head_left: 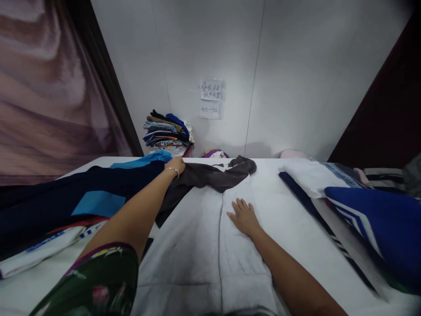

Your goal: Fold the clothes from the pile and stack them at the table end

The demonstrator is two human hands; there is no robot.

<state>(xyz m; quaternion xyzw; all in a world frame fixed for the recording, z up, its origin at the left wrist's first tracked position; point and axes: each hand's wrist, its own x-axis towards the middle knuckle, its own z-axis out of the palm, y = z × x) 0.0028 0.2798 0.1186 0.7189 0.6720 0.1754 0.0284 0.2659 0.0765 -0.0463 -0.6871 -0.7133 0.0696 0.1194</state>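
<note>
Head view, only one: light-grey garment (190, 232) lies lengthwise on the white surface (272, 210), near the middle, dark-grey upper part (210, 177) at the far end and bunched. Left hand (176, 165) looks curled tight on the dark-grey cloth at the far left; fingertips hidden, so exact grip unclear. Right hand (244, 217) rests palm down and splayed on the light-grey front, right of the centre seam (220, 237), gripping nothing. Step reads as straightening. To do it well: keep right palm as anchor, pull dark cloth outward with left until bunching goes, keep seam straight, then smooth from seam to edge. Watch the navy garment (131, 177) by the left hand, easy to snag along. Counts: 2 hands, 1 garment being handled, 2 paper notes (213, 90) on the wall (289, 79), 1 folded stack (167, 131) behind, layers too overlapped to count. Right-hand pile: at least 4 pieces, incl. 1 white (305, 177) and 1 blue (391, 224). Left-hand clothes overlap, can't get a firm number.
</note>
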